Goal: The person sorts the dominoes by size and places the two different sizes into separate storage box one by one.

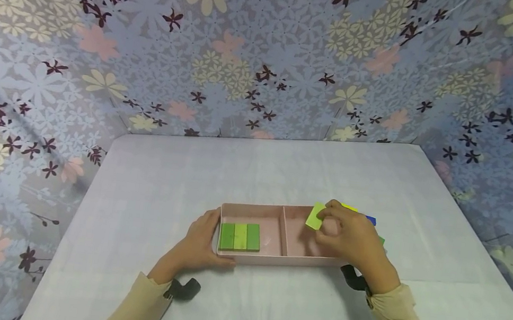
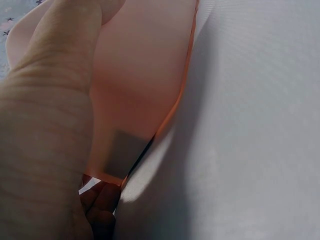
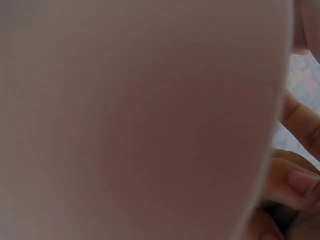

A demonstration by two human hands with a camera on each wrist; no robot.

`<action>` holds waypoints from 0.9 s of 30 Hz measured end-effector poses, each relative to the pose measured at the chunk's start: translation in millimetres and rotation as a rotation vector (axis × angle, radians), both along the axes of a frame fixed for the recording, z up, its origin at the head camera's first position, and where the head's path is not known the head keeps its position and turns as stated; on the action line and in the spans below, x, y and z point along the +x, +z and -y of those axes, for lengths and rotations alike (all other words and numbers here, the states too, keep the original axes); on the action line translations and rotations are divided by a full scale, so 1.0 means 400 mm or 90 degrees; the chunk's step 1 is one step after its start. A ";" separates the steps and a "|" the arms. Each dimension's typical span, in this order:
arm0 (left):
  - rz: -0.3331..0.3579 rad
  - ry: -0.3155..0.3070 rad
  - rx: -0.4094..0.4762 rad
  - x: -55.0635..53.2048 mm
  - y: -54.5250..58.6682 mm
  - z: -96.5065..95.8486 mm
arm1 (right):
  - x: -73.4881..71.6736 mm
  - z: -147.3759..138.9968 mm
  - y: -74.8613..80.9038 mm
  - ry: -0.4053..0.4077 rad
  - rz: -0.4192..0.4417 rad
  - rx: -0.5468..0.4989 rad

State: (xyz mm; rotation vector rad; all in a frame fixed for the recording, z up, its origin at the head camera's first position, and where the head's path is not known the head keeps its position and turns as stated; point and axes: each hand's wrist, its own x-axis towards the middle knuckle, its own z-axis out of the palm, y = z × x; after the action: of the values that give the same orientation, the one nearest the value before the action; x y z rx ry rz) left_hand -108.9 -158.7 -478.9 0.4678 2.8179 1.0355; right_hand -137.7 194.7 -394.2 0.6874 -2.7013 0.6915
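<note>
The left hand point(image 1: 200, 243) is gripping the box point(image 1: 268, 259) at nine o'clock; the right hand point(image 1: 354, 239) is pinching a lime block point(image 1: 314, 216) over the three o'clock compartment. A loosening pinch could be dropping it crooked; a tug could be shifting three blocks point(image 1: 240, 237) lying at nine.

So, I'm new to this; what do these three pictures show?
No robot here: just a person's bare left hand and right hand. The wide picture comes from a camera worn on the head, looking forward and down; the other two come from wrist cameras, so they show the pink box up close. That box, split in two, sits on a white surface. The left hand grips its left end. In its left compartment, three greenish blocks lie side by side. Over the right compartment, the right hand pinches a yellow-green block. A yellow piece, a blue piece and a green piece show past that hand, partly hidden.
</note>
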 end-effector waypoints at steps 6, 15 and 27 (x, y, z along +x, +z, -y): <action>-0.002 0.001 -0.010 -0.001 -0.001 -0.002 | 0.011 0.039 -0.001 0.029 0.004 0.004; -0.011 -0.004 -0.011 -0.002 -0.004 0.005 | 0.001 0.104 -0.005 0.121 -0.061 -0.029; -0.014 -0.014 -0.004 -0.005 0.000 0.005 | 0.014 0.154 -0.005 0.137 0.007 -0.004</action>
State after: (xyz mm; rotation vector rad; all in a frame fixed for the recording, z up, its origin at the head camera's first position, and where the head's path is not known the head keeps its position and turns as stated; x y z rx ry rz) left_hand -110.9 -160.7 -478.7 0.5114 2.8276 1.0237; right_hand -132.3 133.0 -396.1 0.9846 -2.6582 0.7556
